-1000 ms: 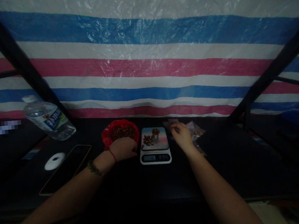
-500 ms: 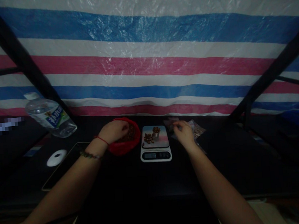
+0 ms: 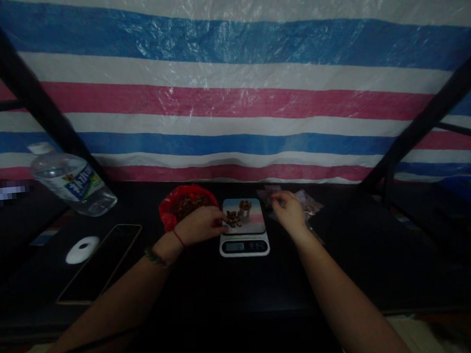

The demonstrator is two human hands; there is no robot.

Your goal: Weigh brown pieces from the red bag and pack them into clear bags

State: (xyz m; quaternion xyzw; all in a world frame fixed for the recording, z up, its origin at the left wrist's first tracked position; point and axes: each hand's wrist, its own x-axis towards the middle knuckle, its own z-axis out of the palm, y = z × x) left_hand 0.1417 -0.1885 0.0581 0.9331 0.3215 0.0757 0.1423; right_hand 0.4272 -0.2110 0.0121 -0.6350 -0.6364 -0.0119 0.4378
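Note:
My left hand (image 3: 201,225) is at the left edge of a white digital scale (image 3: 245,246), its fingers drawn together with the tips over the plate; what they hold, if anything, is too small to make out. Behind that hand sits a red plastic bag (image 3: 166,206), open at the top, with small brown pieces (image 3: 192,201) inside. Brown pieces and a small cup (image 3: 245,209) show on the scale plate; I cannot tell whether they are printed or real. My right hand (image 3: 289,210) pinches a small clear plastic bag (image 3: 265,196) right of the scale.
More small clear bags (image 3: 309,203) with contents lie beside my right hand. At left are a phone (image 3: 101,263), a white oval object (image 3: 82,250) and a large water bottle (image 3: 72,178). A striped plastic sheet (image 3: 230,106) hangs behind the black table, between dark slanted bars.
My left hand has come out of the red bag and moved right, to the scale's left edge. The right hand has hardly moved. The view has shifted slightly.

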